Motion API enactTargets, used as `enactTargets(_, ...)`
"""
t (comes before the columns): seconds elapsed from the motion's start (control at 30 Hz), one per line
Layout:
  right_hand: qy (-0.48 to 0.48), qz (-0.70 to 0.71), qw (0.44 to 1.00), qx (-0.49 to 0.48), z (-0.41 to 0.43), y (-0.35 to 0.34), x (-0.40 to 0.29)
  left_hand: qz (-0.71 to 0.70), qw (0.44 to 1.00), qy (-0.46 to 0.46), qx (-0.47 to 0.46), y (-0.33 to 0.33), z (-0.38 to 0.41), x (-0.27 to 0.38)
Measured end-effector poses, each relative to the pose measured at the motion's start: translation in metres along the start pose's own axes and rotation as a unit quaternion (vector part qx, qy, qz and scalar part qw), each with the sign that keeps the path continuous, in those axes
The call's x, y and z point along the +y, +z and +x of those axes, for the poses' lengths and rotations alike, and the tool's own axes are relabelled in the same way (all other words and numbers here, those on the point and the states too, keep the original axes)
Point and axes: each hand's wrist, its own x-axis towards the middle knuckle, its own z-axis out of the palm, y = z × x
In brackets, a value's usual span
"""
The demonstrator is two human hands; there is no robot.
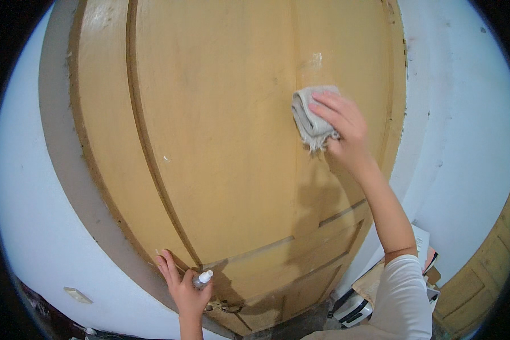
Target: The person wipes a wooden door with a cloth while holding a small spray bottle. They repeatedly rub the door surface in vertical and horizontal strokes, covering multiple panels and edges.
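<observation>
A wooden panelled door (229,127) in yellow-brown fills the middle of the picture. My right hand (344,123) holds a folded grey cloth (316,112) against the door's upper right part, just below a whitish smear. Lower left, my left hand (182,287) grips a small clear spray bottle (202,279) with a white cap between thumb and index finger. The other fingers of that hand are spread by the door's left edge. A metal door handle (230,307) sits just right of the left wrist.
White walls (463,127) flank the door, and a wall switch or socket plate (78,295) is at the lower left. Below my right arm stand a pale case (352,310) and a pile of papers and boxes. Another panelled door (484,272) is at the far right.
</observation>
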Motion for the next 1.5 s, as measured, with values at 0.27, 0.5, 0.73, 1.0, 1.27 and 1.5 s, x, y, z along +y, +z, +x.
enactTargets(0.27, -0.051, -0.011, 0.997, -0.055, -0.040, -0.006, -0.010, 0.019, 1.000, 0.002, 0.002, -0.001, 0.001, 0.002)
enactTargets(0.5, -0.048, 0.003, 0.997, -0.065, -0.026, -0.011, -0.005, 0.019, 1.000, -0.009, -0.002, 0.000, 0.001, 0.003)
enactTargets(0.73, -0.020, 0.005, 0.998, -0.053, -0.030, -0.007, -0.009, 0.008, 1.000, -0.012, -0.002, 0.003, 0.000, 0.002)
enactTargets(1.0, -0.024, 0.020, 0.987, -0.155, -0.064, -0.027, -0.038, 0.020, 1.000, -0.004, -0.003, 0.000, -0.001, 0.000)
enactTargets(1.27, 0.010, 0.029, 0.999, -0.040, -0.001, -0.031, 0.006, 0.018, 1.000, 0.002, 0.000, 0.000, 0.002, 0.001)
enactTargets(1.5, 0.026, -0.019, 0.999, 0.041, 0.047, -0.018, 0.056, 0.021, 1.000, -0.009, -0.006, 0.000, 0.001, 0.001)
